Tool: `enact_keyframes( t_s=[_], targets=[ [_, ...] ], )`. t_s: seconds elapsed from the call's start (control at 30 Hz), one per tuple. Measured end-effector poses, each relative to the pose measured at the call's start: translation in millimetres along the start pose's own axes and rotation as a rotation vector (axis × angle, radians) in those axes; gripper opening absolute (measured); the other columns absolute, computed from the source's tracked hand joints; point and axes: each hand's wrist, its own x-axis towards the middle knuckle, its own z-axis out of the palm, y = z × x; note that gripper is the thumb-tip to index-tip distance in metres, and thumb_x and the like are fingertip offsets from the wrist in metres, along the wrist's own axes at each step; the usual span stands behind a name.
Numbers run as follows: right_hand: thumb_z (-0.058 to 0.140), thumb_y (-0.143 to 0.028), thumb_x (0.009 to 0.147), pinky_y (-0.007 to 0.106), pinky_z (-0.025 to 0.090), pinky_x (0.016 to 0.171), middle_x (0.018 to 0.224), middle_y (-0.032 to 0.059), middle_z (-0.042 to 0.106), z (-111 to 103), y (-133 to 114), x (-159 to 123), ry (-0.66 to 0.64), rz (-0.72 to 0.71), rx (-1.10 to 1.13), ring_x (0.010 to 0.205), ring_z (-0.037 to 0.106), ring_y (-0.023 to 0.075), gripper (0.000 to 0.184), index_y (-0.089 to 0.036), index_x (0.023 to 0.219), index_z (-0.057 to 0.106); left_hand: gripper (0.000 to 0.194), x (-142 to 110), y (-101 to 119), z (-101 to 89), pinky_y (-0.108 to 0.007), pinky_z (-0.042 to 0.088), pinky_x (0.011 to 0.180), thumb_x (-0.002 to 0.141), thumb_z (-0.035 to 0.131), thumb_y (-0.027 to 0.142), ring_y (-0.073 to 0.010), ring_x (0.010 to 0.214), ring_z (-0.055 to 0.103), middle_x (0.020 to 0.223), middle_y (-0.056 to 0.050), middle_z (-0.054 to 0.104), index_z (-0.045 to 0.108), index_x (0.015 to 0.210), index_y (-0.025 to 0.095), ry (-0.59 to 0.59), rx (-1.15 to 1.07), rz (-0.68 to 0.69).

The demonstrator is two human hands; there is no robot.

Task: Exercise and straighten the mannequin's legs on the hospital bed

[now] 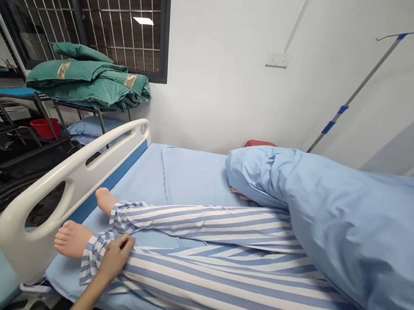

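Note:
My left hand [116,258] comes in from the bottom edge, its fingers curled over the blue-and-white striped trouser cuff [99,248] at the nearer ankle. That bare foot [70,239] lies next to the white plastic footboard [71,181], with the other bare foot [106,200] just beyond it. The striped trousers [229,288] stretch across the bed, and a pale blue quilt [335,231] hides the body above them. A few fingers [240,195] of the lying figure show under the quilt's edge. My right hand is not in view.
The blue-sheeted mattress [196,174] lies beyond the footboard. Folded green blankets [89,80] sit on a metal rack under a barred window [115,12]. A red basin [44,127] stands lower left, and a drip pole [356,94] leans at right.

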Motion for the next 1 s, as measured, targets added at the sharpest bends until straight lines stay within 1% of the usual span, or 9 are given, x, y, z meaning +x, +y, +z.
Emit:
enact_keyframes(
  t_s=[0.13,0.23,0.3,0.4,0.53,0.6,0.7,0.83,1.0],
  targets=[
    [0.048,-0.072,0.037,0.049,0.031,0.048,0.099,0.0141,0.061,-15,-97,39,-0.020,-0.051,0.019,0.110,0.052,0.0375,0.041,-0.049,0.069,0.059,0.035,8,1,-4.1,-0.023,0.032,0.061,0.085,0.036,0.046,-0.0132,0.062,0.045,0.058,0.003,0.043,0.044,0.063,0.020,0.007,0.005,0.053],
    [0.036,-0.067,0.054,0.052,0.042,0.059,0.102,0.0130,0.061,-6,-178,69,-0.085,-0.118,0.101,0.098,0.060,0.0307,0.043,-0.052,0.088,0.058,0.029,8,-5,1.8,-0.024,0.029,0.061,0.085,0.036,0.036,-0.0140,0.065,0.051,0.062,0.001,0.054,0.047,0.063,0.019,0.051,0.286,0.048],
    [0.019,-0.055,0.070,0.046,0.050,0.070,0.102,0.0097,0.064,4,-222,88,-0.294,-0.301,0.382,0.094,0.063,0.0233,0.050,-0.053,0.104,0.054,0.025,5,-9,7.4,-0.025,0.025,0.060,0.084,0.038,0.030,-0.0149,0.067,0.054,0.067,-0.001,0.060,0.050,0.066,0.020,0.102,0.510,0.053],
    [0.012,-0.041,0.076,0.035,0.054,0.070,0.107,0.0084,0.064,9,-252,103,-0.434,-0.435,0.664,0.098,0.062,0.0169,0.055,-0.049,0.114,0.051,0.022,3,-9,11.9,-0.026,0.021,0.058,0.084,0.038,0.029,-0.0163,0.071,0.058,0.073,-0.002,0.065,0.054,0.070,0.021,0.118,0.650,0.050],
    [0.031,-0.055,0.064,0.039,0.048,0.052,0.103,0.0116,0.064,-17,-214,75,-0.262,-0.032,0.464,0.089,0.065,0.0259,0.049,-0.042,0.098,0.064,0.023,5,-5,10.1,-0.027,0.021,0.057,0.084,0.037,0.028,-0.0179,0.074,0.060,0.078,-0.003,0.068,0.056,0.073,0.021,0.045,0.656,0.033],
    [0.056,-0.057,0.057,0.036,0.035,0.038,0.103,0.0006,0.063,-33,-173,42,-0.092,0.062,0.349,0.101,0.059,0.0359,0.025,-0.054,0.082,0.061,0.023,5,-4,9.3,-0.027,0.023,0.057,0.084,0.037,0.029,-0.0183,0.074,0.061,0.079,-0.003,0.068,0.056,0.073,0.021,0.029,0.652,0.029],
    [0.079,-0.034,0.061,0.037,0.047,0.048,0.101,-0.0024,0.062,-48,-104,-18,-0.057,0.089,0.312,0.111,0.051,0.0332,0.035,-0.049,0.087,0.061,0.023,5,-5,9.2,-0.027,0.030,0.060,0.085,0.036,0.027,-0.0184,0.075,0.060,0.078,-0.003,0.066,0.055,0.073,0.020,0.023,0.608,0.034],
    [0.064,-0.037,0.076,0.036,0.053,0.065,0.099,0.0060,0.061,-68,-42,-76,-0.062,0.064,0.306,0.101,0.057,0.0260,0.027,-0.033,0.102,0.061,0.010,8,-9,3.1,-0.030,0.041,0.077,0.081,0.041,0.025,-0.0195,0.087,0.057,0.086,-0.005,0.060,0.050,0.081,0.019,0.168,0.356,0.052],
    [0.054,-0.021,0.074,0.027,0.048,0.083,0.094,-0.0006,0.065,-102,-58,-23,-0.040,-0.129,0.372,0.091,0.060,0.0161,0.027,-0.028,0.100,0.059,0.048,31,-22,-15.1,-0.034,0.043,0.092,0.079,0.049,0.037,-0.0233,0.109,0.051,0.120,-0.018,0.045,0.036,0.118,0.012,0.585,-0.084,-0.203]
  ],
)
